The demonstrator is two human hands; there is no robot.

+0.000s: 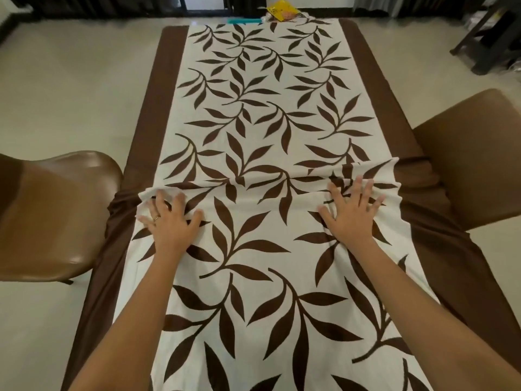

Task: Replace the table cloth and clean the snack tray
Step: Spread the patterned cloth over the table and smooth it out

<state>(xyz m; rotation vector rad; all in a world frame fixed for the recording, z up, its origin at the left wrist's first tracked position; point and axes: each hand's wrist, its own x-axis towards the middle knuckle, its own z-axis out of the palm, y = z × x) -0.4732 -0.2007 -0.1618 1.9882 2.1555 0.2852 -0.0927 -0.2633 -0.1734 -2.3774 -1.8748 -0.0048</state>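
A white table cloth with brown leaf print and plain brown side bands covers the long table. A raised fold runs across it at mid-length. My left hand lies flat with spread fingers on the cloth just before the fold, a ring on one finger. My right hand presses flat with spread fingers on the fold's right part. The snack tray is not clearly in view; at the table's far end lie a teal flat object and a yellow packet.
A brown padded chair stands close at the table's left side. Another brown chair stands at the right, touching the hanging cloth. Dark furniture legs are at the far right. Pale tiled floor surrounds the table.
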